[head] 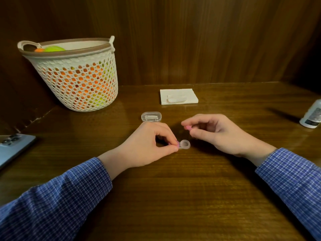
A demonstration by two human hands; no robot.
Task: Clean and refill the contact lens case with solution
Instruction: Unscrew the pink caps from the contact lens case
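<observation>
On the wooden surface (173, 197) before me, my left hand (147, 141) pinches one end of the contact lens case (184, 144), its open well exposed. My right hand (217, 131), raised just beside it, has its grip closed on a pink cap (188, 127). Solution bottle (312, 115) stands far right; folded tissue (178, 96) lies beyond.

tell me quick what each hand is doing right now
Left hand: pinches one end of the contact lens case on the table.
Right hand: pinches a small pink cap above the table.
</observation>
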